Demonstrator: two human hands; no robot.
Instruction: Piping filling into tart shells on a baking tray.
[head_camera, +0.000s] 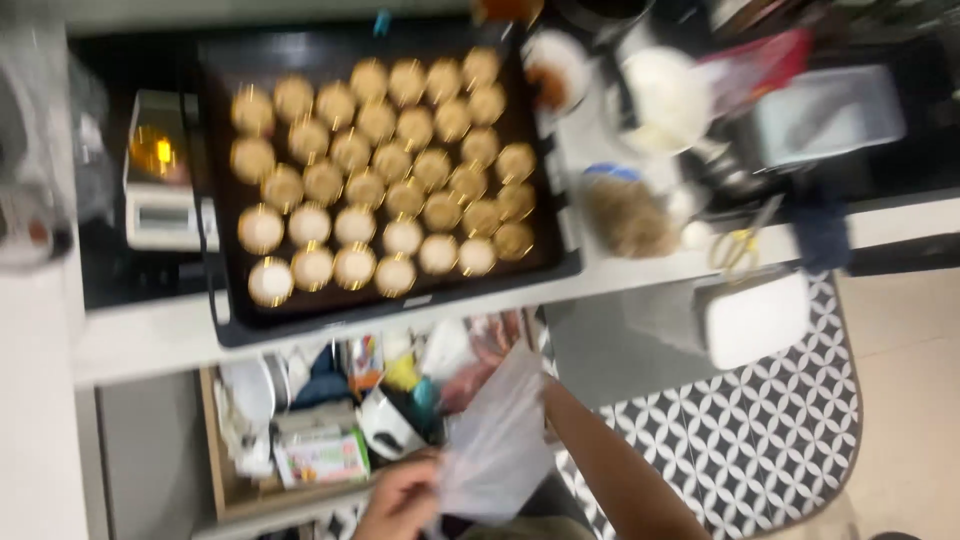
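I see one hand (400, 500) and one forearm (610, 465), both bare; no sleeve, glove or ring is visible.

Green-white packet (322, 458) in open drawer (212, 440)

White counter (40, 420) carries a dark tray (215, 300) and scale (160, 215). Open drawer (225, 480) below. Patterned black-and-white mat (780, 420) on beige floor (910, 400). Picture blurred.

I see a dark baking tray (215, 200) of round golden pastry cups (385, 165) on the bench (130, 340), a white kitchen scale (160, 175) just left of it, scissors (742, 243) to the right, and a patterned floor mat (770, 420) below.
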